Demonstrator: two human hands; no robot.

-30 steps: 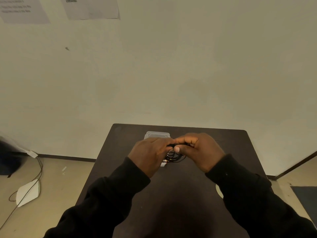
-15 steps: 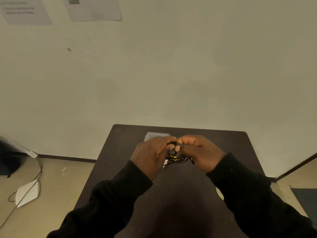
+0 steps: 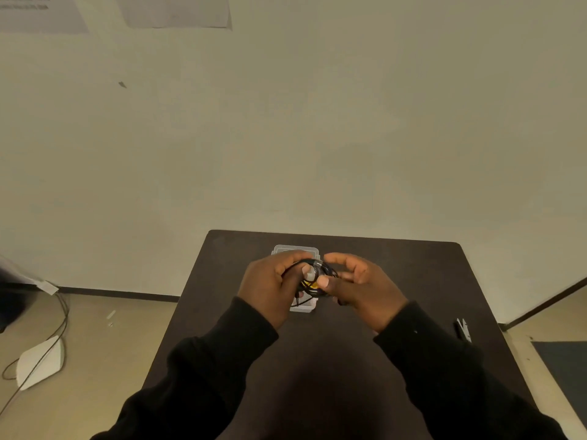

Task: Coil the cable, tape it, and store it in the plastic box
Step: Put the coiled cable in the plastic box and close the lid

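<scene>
A small black coiled cable (image 3: 317, 277) with a yellow patch on it hangs in the air between both hands, above the dark table (image 3: 397, 281). My left hand (image 3: 270, 287) grips the coil's left side, thumb on top. My right hand (image 3: 362, 287) pinches the coil's right side with its thumb, while its fingers curl loosely above. A clear plastic box (image 3: 295, 250) sits on the table right behind and under the hands, mostly hidden by them. I cannot tell whether the yellow patch is tape.
A small black-and-white tool (image 3: 463, 329) lies near the table's right edge. On the floor to the left lie a white flat object (image 3: 38, 363) and a dark cord (image 3: 60, 325). A wall stands just behind the table.
The right hand's fingers have lifted and spread off the coil, leaving the thumb pinching it. The coil is more exposed between the hands, and the yellow patch shows.
</scene>
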